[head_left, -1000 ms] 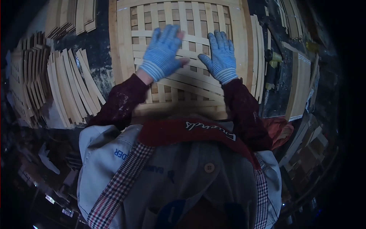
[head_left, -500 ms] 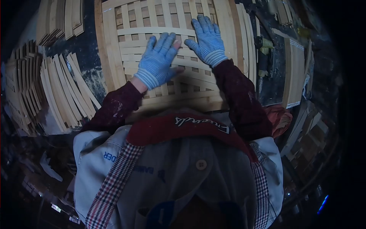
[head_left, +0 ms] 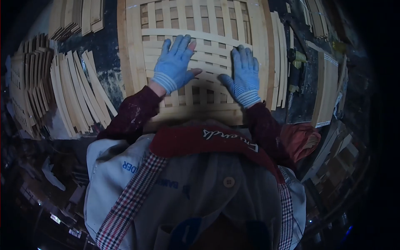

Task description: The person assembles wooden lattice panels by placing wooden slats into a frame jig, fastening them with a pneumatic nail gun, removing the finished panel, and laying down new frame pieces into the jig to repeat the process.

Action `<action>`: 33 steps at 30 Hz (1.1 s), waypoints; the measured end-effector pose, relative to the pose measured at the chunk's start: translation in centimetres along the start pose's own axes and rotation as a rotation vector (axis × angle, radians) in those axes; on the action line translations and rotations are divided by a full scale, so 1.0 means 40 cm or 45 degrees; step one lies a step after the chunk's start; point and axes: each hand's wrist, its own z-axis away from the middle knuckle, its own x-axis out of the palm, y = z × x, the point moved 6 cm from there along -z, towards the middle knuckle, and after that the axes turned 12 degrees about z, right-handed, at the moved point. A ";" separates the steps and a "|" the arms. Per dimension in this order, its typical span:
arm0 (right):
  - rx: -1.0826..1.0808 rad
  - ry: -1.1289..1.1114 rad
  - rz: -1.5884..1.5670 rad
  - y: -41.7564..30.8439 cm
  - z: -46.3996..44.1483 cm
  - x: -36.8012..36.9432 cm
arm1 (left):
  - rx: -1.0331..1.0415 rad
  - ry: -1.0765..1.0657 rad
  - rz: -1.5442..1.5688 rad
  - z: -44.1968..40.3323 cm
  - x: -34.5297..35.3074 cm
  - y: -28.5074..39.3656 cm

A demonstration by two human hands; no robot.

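In the upper middle of the frame, the gloved left hand (head_left: 173, 64) and right hand (head_left: 243, 75) lie palm-down over the woven lattice (head_left: 214, 58), each grip spread and clamped on nothing, probably so the palms bear on several strips at once. The lattice sits within a wooden border (head_left: 131, 54) that seems to contain its ends, while loose slats (head_left: 77, 91) at the left lie on the table (head_left: 110, 54), likely for easy reach.

The frame (head_left: 131, 54) and its strips (head_left: 182, 16) are of wood, matt and pale. The gloves (head_left: 171, 62) are of knitted cloth, the sleeves (head_left: 135, 111) of matt cloth. The table (head_left: 109, 46) looks rough.
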 end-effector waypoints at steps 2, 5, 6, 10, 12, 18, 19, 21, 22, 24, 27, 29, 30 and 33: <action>-0.004 -0.032 -0.004 -0.007 0.016 0.012 | -0.070 0.094 0.006 -0.012 -0.032 -0.013; 0.007 -0.061 -0.040 -0.027 0.018 0.016 | -0.121 0.045 -0.159 -0.036 -0.024 -0.059; 0.017 -0.034 -0.077 -0.030 0.020 0.020 | -0.079 0.093 -0.153 -0.037 -0.023 -0.068; 0.036 -0.019 -0.060 -0.033 0.024 0.037 | -0.102 0.079 -0.147 -0.045 -0.022 -0.072; 0.021 0.017 -0.051 -0.010 -0.020 0.040 | -0.135 0.051 -0.135 -0.048 -0.020 -0.076; -0.012 0.163 0.064 0.009 -0.094 0.057 | -0.101 0.219 -0.190 -0.086 -0.019 -0.108; -0.002 0.136 0.078 0.006 -0.088 0.056 | -0.096 0.228 -0.203 -0.082 -0.020 -0.113; 0.017 0.099 0.094 0.008 -0.081 0.042 | -0.119 0.191 -0.227 -0.076 -0.020 -0.113; 0.078 0.126 0.050 0.017 -0.068 0.048 | -0.139 0.183 -0.242 -0.079 -0.022 -0.114; 0.110 0.179 0.065 0.021 -0.050 0.053 | -0.173 0.175 -0.204 -0.076 -0.019 -0.110; 0.070 0.221 0.138 0.025 -0.145 0.054 | -0.177 0.238 -0.079 -0.073 -0.030 -0.120; 0.045 0.172 0.170 0.015 -0.163 0.049 | -0.146 0.343 -0.055 -0.065 -0.026 -0.128; 0.042 0.178 0.210 0.018 -0.166 0.044 | -0.151 0.339 -0.077 -0.068 -0.032 -0.129; 0.000 0.227 0.266 0.023 -0.165 0.059 | -0.135 0.539 0.247 -0.014 -0.087 -0.108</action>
